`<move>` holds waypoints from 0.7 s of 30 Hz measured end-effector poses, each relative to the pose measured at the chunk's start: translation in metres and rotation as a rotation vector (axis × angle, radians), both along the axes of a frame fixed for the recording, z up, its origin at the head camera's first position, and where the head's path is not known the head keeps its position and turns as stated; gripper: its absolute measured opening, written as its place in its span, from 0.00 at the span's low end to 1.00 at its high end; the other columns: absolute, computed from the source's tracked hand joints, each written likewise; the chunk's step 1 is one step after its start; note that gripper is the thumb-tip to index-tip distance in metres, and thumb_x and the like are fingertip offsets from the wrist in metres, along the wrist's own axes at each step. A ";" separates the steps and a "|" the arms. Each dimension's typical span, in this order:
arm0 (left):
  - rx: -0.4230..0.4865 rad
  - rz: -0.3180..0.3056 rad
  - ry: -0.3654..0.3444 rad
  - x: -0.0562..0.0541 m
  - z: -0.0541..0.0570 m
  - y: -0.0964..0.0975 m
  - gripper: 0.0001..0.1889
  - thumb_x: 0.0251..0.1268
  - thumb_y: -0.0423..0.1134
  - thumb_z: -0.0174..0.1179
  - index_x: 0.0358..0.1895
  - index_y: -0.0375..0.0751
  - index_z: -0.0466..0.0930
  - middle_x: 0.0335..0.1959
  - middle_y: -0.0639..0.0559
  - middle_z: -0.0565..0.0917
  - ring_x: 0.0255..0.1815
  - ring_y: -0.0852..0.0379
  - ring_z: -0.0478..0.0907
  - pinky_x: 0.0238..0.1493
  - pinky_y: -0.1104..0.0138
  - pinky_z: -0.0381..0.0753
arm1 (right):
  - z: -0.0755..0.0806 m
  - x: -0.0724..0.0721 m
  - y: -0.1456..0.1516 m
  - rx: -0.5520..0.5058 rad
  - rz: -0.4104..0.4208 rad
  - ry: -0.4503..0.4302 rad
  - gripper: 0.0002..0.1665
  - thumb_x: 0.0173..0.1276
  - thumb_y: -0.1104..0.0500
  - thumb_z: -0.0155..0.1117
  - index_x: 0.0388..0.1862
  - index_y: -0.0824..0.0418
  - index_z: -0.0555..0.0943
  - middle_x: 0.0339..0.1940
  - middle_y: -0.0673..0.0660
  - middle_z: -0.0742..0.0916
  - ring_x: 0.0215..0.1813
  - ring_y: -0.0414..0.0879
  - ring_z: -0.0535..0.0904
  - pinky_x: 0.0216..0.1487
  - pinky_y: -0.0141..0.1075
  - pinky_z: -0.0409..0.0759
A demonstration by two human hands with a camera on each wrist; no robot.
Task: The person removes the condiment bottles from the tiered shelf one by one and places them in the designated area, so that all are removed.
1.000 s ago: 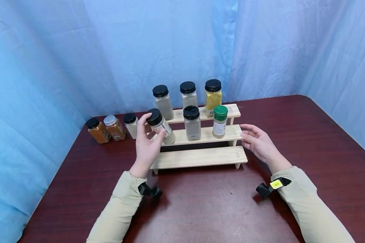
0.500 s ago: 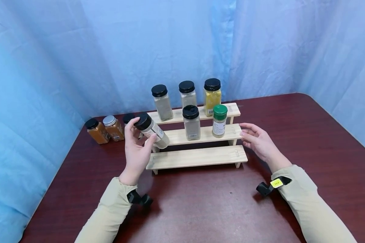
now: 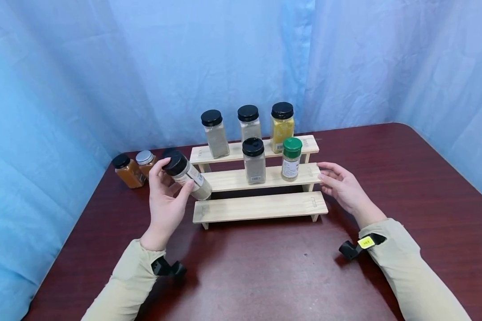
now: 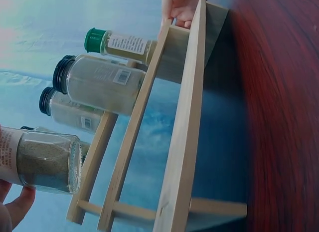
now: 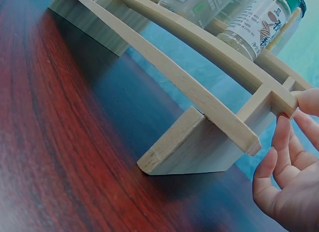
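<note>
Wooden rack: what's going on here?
A person's left hand holds a tilted black-lidded spice jar near the left end of the three-tier wooden rack. The right hand touches the right end of the middle shelf. Three black-lidded jars stand on the top shelf; a green-lidded jar and another black-lidded jar share the middle.

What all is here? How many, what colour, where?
Table: one, reddish, underneath
Curtains: number unclear, blue, behind
Rack: one, pale wood, on table
Grey jars: three, black lids, two top tier, one middle
Yellow jar: one, black lid, top tier
Green-lidded jar: one, middle tier
Held jar: one, black lid, rack's left
Orange jars: two, silver and black lids, table's left
Obscured jar: one, dark lid, behind held jar
Sleeves: two, beige, forearms
Wrist mounts: two, black, on sleeves, one yellow-tagged
Left hand: one, gripping held jar
Right hand: one, gripping rack's right end
</note>
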State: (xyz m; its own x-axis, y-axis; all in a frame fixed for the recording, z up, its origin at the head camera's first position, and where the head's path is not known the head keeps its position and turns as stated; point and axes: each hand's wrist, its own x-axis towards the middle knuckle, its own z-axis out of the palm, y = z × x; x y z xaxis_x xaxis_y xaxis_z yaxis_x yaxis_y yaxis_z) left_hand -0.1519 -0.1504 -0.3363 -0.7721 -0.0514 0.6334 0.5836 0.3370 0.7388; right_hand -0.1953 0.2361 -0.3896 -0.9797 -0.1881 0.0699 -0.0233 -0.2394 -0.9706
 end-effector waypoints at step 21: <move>-0.092 0.129 -0.069 0.010 -0.006 -0.044 0.35 0.58 0.20 0.58 0.67 0.36 0.52 0.57 0.38 0.69 0.54 0.73 0.71 0.50 0.83 0.73 | -0.001 -0.001 0.001 0.019 0.005 0.003 0.13 0.71 0.65 0.54 0.49 0.49 0.76 0.35 0.45 0.81 0.34 0.35 0.78 0.34 0.25 0.78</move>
